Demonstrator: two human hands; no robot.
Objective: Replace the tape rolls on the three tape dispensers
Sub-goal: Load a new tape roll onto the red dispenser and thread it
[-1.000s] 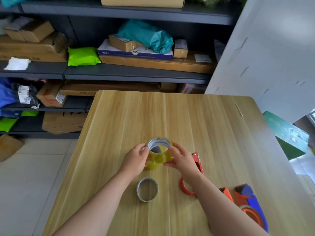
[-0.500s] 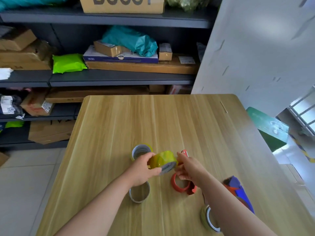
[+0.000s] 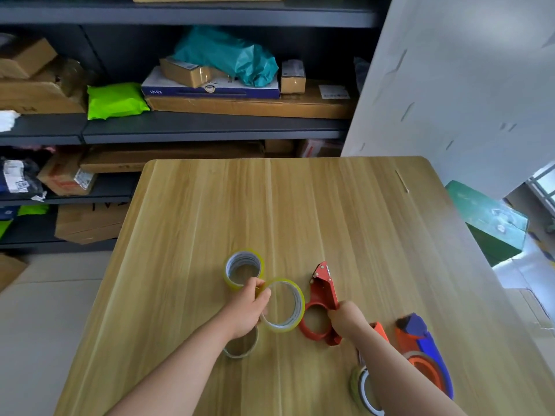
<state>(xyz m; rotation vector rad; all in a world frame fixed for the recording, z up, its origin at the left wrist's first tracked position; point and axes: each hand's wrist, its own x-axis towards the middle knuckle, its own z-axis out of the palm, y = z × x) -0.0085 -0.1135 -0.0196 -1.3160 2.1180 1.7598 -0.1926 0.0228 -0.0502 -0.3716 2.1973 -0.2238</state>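
Nearest, a tape roll [image 3: 357,388] stands on edge at the near side of the table [image 3: 330,205], half hidden by the right forearm. Just beyond lie two of the three dispensers: a blue-and-orange dispenser [image 3: 426,349], nose pointing away, and an orange dispenser [image 3: 379,329], mostly covered by the same forearm. An empty cardboard core [image 3: 243,343] sits partly under the left wrist.

The right hand [image 3: 345,318] grips the red dispenser [image 3: 326,291] where ring meets handle, fingers curled round it. Its long axis runs near to far, ring end toward the person, cutter head pointing away and slightly left. Just left of it, the left hand [image 3: 247,310] pinches the left rim of a yellow roll [image 3: 300,307] between thumb and fingers, opening tilted up; whether it touches the wood I cannot tell. Farther off a third yellow roll [image 3: 228,279] lies flat — three rolls, one core. Behind the table, shelves [image 3: 210,127] hold boxes and parcels.
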